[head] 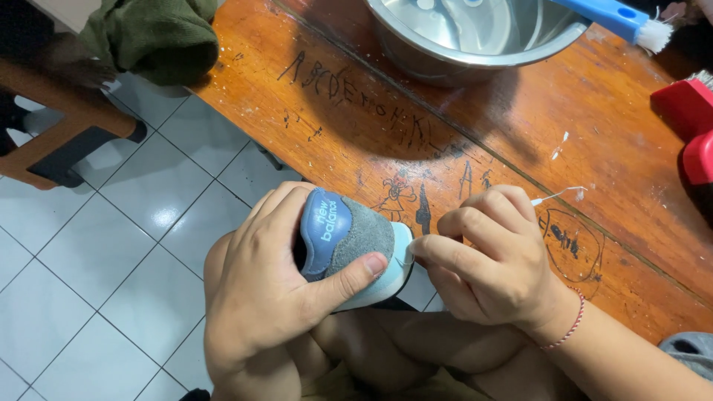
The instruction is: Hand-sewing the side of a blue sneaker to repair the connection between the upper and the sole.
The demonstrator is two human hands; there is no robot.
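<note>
Hands: left (260,297) grips grey shoe (356,241), blue heel tab (324,230).

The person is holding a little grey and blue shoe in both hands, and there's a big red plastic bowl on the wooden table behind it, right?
Almost. The bowl is shiny metal, not red plastic; the head view shows it. The rest holds: the left hand grips the grey and blue shoe, the right hand pinches its sole edge, and the wooden table lies behind.

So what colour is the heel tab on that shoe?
Blue, on a grey suede shoe with a pale sole; head view.
</note>
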